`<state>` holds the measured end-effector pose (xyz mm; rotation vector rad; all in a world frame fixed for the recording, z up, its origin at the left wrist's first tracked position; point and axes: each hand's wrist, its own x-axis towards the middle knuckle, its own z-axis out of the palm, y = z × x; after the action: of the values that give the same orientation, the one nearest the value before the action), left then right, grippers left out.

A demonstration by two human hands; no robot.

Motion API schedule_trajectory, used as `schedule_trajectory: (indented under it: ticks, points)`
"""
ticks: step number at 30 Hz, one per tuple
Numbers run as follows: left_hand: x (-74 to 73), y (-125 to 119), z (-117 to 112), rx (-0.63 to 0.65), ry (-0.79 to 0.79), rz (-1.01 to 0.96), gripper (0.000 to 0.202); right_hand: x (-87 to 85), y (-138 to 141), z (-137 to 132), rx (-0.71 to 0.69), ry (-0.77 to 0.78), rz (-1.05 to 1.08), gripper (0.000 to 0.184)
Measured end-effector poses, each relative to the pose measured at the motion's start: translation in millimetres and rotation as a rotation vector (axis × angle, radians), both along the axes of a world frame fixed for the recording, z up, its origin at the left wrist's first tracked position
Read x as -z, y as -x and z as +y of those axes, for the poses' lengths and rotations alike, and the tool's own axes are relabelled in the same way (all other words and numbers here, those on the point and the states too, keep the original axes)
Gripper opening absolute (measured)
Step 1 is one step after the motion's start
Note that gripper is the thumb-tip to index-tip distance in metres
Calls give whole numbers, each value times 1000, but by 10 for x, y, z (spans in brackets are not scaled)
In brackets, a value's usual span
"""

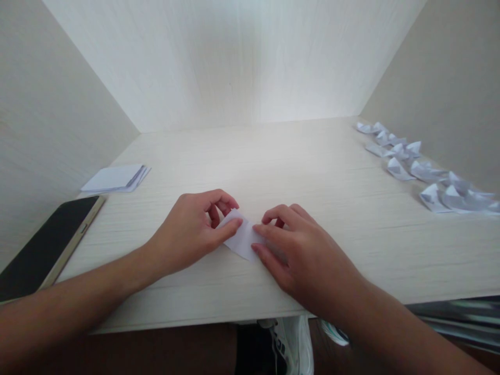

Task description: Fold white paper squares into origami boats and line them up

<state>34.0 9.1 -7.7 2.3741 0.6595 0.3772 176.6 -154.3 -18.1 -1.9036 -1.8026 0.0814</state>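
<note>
A small folded piece of white paper [241,240] is held between my two hands, low over the middle of the table near its front edge. My left hand [203,221] pinches its left side, thumb on top and fingers behind. On the right side, the fingertips and thumb of my right hand [295,242] close on the paper's edge and hide part of it. Several folded white paper boats [398,169] stand in uneven rows at the right side of the table.
A stack of white paper sheets [113,178] lies at the left, beside the side panel. In front of it is a dark-screened phone or tablet [42,245] with a gold edge. Pale panels [234,62] enclose the table [187,307] at the back and sides.
</note>
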Motion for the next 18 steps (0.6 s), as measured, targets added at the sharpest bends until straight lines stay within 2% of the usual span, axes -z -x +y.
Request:
schedule_trajectory:
  ticks: [3, 6, 9, 14, 18]
  points:
    - [18, 15, -12, 10, -38, -17, 24, 8, -13, -5, -28, -14, -44, 20]
    - [23, 31, -24, 41, -84, -56, 15, 4, -6, -10, -19, 2, -45, 21]
    - [21, 56, -17, 146, -165, -118, 7, -8, 10, -16, 0, 36, -47, 21]
    - [27, 119, 22, 323, -347, -205, 16, -11, 22, -11, 27, 45, -80, 21]
    - [28, 167, 51, 459, -459, -185, 16, 0, 24, -11, 41, 65, -87, 21]
